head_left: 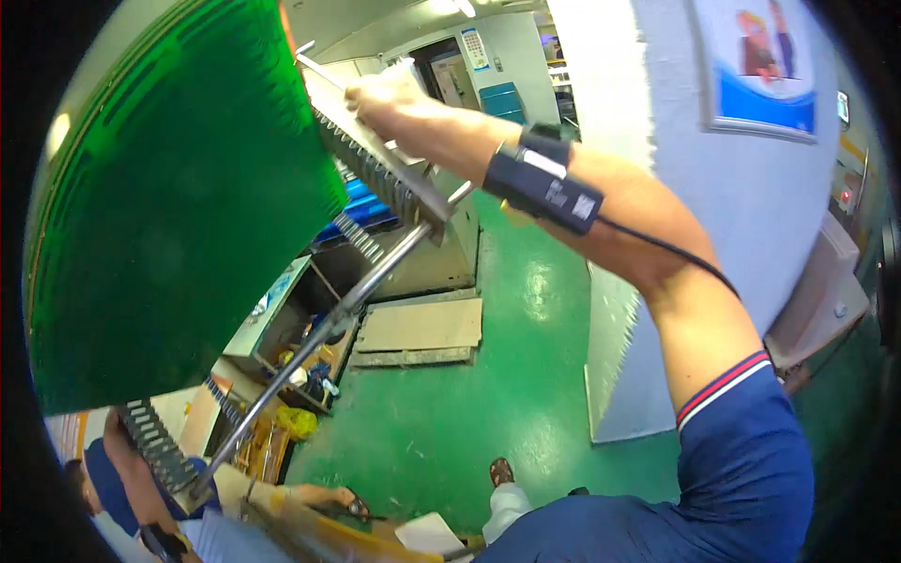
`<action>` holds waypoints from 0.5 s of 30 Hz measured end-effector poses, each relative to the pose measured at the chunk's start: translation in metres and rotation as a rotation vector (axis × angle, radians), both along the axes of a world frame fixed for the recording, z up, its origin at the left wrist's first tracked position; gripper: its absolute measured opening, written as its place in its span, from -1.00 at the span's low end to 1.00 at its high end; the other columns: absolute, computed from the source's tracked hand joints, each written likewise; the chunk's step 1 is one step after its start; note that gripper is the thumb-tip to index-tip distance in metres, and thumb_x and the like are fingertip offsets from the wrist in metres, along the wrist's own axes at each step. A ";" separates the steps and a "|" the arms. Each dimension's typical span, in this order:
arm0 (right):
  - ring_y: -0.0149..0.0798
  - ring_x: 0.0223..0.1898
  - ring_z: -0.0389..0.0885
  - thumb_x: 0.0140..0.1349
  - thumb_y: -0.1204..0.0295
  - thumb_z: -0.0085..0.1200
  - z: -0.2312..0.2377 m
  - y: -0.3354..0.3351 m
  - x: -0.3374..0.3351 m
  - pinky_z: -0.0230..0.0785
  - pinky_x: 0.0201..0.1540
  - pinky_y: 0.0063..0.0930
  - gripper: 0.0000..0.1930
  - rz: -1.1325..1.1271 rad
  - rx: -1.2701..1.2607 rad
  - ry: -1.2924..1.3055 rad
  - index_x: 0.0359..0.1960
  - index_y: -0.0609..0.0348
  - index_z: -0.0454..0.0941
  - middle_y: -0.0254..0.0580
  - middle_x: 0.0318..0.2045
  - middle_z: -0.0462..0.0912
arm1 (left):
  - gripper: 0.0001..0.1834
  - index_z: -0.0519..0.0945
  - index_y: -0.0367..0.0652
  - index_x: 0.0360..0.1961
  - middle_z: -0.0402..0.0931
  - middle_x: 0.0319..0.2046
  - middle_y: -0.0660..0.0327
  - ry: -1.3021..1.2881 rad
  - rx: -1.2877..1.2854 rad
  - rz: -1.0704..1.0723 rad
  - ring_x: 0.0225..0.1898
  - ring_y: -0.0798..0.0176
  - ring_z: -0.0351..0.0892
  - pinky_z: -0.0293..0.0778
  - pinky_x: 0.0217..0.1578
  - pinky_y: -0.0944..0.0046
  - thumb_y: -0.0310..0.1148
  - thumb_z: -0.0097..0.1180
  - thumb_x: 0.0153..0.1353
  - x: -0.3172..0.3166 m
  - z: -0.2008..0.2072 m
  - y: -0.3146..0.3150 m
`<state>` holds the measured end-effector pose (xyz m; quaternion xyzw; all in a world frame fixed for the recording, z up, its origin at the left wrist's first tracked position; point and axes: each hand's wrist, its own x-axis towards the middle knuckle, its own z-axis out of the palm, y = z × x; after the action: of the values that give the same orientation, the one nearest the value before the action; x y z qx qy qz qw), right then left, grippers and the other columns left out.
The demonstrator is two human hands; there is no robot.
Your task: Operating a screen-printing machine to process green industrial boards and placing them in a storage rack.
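Note:
My right arm reaches up and forward, and my right hand (385,101) is closed at the upper end of a metal rack (343,305), around a thin bar; motion blurs its fingers. The rack has long rods and toothed, spring-like strips, and is tilted. A large, glossy green panel (178,216) stands in it and fills the left of the view. At the lower left, a forearm with a black band, apparently mine, rises behind the rack's lower end. My left hand (115,433) seems to be there, at the panel's lower edge, with its fingers hidden.
A wooden board on a low platform (418,330) lies on the green floor. Behind the rack stands an open shelf (310,361) with clutter and a yellow bag (297,422). A pale wall or pillar (676,235) rises close on my right. Another person's leg (319,494) shows at the lower left.

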<state>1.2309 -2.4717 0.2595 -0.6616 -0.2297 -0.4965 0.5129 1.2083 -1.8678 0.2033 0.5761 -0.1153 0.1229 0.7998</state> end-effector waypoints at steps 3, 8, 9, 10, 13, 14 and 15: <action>-0.30 -0.57 0.43 -0.04 0.38 0.12 -0.029 0.001 0.045 0.28 -0.50 -0.33 -0.79 -0.085 0.227 0.380 -0.51 0.35 0.61 -0.13 -0.58 0.55 | -0.64 0.53 -0.22 -0.13 0.60 -0.31 0.05 -0.003 0.009 -0.024 -0.40 0.08 0.62 0.60 -0.37 0.06 -0.15 -0.15 0.34 0.067 -0.024 -0.009; -0.50 -0.71 0.26 0.10 0.38 0.07 -0.093 -0.103 0.177 0.07 -0.63 -0.51 -0.83 -0.077 0.351 0.518 -0.45 0.20 0.65 -0.38 -0.70 0.42 | -0.55 0.49 -0.20 -0.11 0.57 -0.44 0.01 0.125 -0.026 0.028 -0.58 0.00 0.59 0.59 -0.59 0.02 -0.02 -0.11 0.27 0.190 -0.056 -0.121; -0.50 -0.71 0.25 0.10 0.37 0.07 -0.104 -0.119 0.190 0.06 -0.63 -0.52 -0.83 -0.043 0.378 0.528 -0.46 0.19 0.64 -0.39 -0.70 0.41 | -0.55 0.49 -0.20 -0.12 0.56 -0.49 0.02 0.109 -0.006 -0.004 -0.58 0.00 0.59 0.59 -0.59 0.04 -0.02 -0.06 0.24 0.205 -0.058 -0.145; -0.50 -0.71 0.24 0.11 0.35 0.08 -0.114 -0.137 0.196 0.05 -0.63 -0.53 -0.83 -0.016 0.400 0.543 -0.48 0.18 0.63 -0.41 -0.70 0.40 | -0.55 0.49 -0.20 -0.12 0.56 -0.49 0.02 0.115 0.000 -0.004 -0.58 0.00 0.59 0.59 -0.59 0.04 -0.02 -0.06 0.24 0.227 -0.062 -0.163; -0.45 -0.65 0.32 0.14 0.26 0.08 -0.121 -0.191 0.218 0.14 -0.59 -0.51 -0.73 -0.047 0.472 0.524 -0.43 0.26 0.59 -0.36 -0.63 0.42 | -0.62 0.50 -0.20 -0.17 0.57 -0.46 0.05 -0.054 0.041 -0.113 -0.52 0.08 0.60 0.60 -0.52 0.13 -0.08 -0.03 0.23 0.314 -0.071 -0.211; -0.45 -0.64 0.33 0.15 0.24 0.07 -0.117 -0.205 0.219 0.16 -0.57 -0.51 -0.71 -0.027 0.480 0.494 -0.42 0.27 0.59 -0.35 -0.61 0.43 | -0.62 0.50 -0.20 -0.17 0.57 -0.46 0.05 -0.081 0.033 -0.128 -0.52 0.08 0.60 0.60 -0.52 0.13 -0.08 -0.03 0.23 0.338 -0.069 -0.220; -0.44 -0.63 0.33 0.16 0.21 0.05 -0.164 -0.205 0.226 0.17 -0.55 -0.50 -0.68 -0.021 0.514 0.517 -0.40 0.28 0.59 -0.36 -0.62 0.42 | -0.63 0.51 -0.20 -0.18 0.58 -0.44 0.06 -0.043 0.084 -0.136 -0.51 0.10 0.60 0.60 -0.50 0.15 -0.10 -0.03 0.23 0.352 -0.095 -0.225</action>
<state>1.4566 -2.6766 0.0954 -0.6170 0.0468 -0.3598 0.6983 1.5604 -2.0924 0.1079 0.5972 -0.1765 0.0756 0.7788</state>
